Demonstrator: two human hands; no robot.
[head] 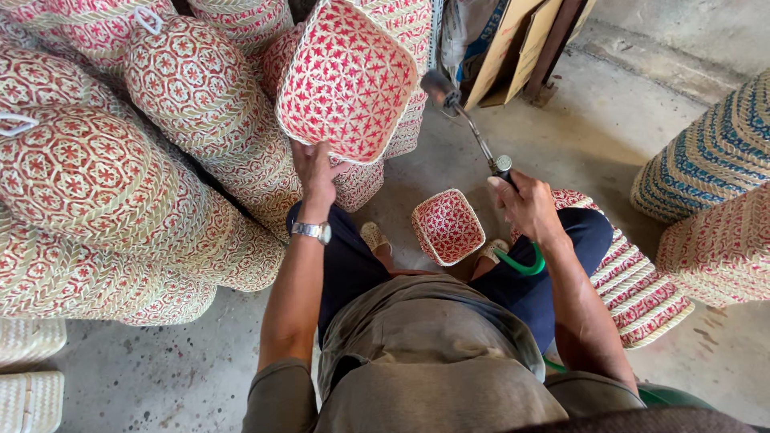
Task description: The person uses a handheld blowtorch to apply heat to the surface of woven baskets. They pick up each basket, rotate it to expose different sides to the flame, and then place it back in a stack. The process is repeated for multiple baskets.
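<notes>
Gripping: left hand (314,170) on red woven basket (346,76), fingertips hidden; right hand (525,204) around torch handle (504,167).

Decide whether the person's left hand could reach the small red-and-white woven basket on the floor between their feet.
Probably yes: the small red-and-white woven basket lies uncovered, but the left hand holds a larger woven basket.

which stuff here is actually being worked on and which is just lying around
In use:
- red and cream woven basket, held up by the left hand
- gas torch with green hose, gripped by the right hand

Lying about:
- small basket on the floor between the feet
- stacked baskets
- blue-striped basket
- cardboard
</notes>
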